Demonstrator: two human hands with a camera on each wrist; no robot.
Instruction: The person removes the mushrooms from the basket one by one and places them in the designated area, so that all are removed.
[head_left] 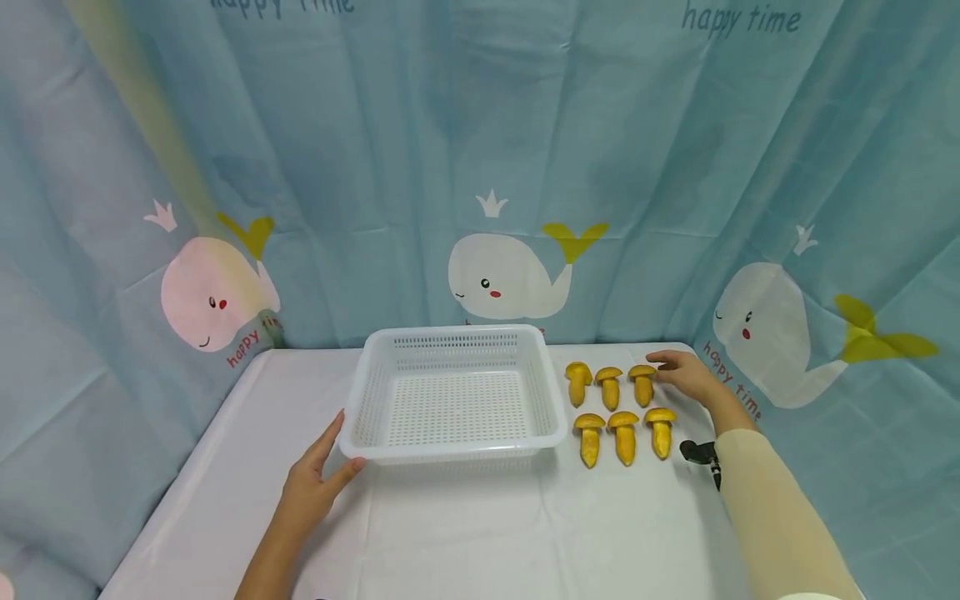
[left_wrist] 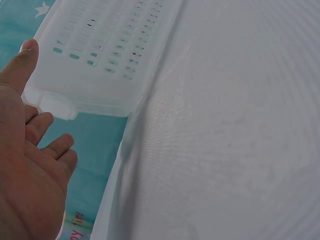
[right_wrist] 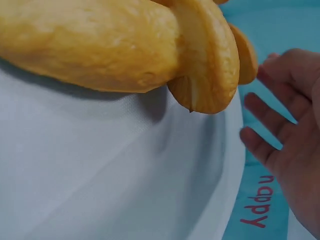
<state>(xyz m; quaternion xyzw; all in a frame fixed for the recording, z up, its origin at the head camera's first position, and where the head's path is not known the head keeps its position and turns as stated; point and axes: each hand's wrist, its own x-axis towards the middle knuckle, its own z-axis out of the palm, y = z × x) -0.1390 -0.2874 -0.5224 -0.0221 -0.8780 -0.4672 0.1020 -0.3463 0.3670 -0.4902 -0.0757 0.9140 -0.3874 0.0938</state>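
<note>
A white perforated plastic basket (head_left: 453,450) stands on the table with nothing in it. My left hand (head_left: 306,487) is spread at its front left corner, thumb by the front rim and fingers along the left side; the left wrist view has the thumb (left_wrist: 25,62) at the rim, the other fingers slightly bent. Right of the basket lie several yellow-brown mushrooms in two rows, caps away from me. Beside the back row's rightmost mushroom (head_left: 642,387) is my right hand (head_left: 686,375), its fingers loosely extended. In the right wrist view this hand (right_wrist: 295,115) is near a mushroom cap (right_wrist: 210,60), holding nothing.
A white cloth covers the table (head_left: 450,533). Blue curtains (head_left: 645,167) printed with whales enclose the back and both sides. A small black device (head_left: 699,452) with a cord shows beside the right forearm.
</note>
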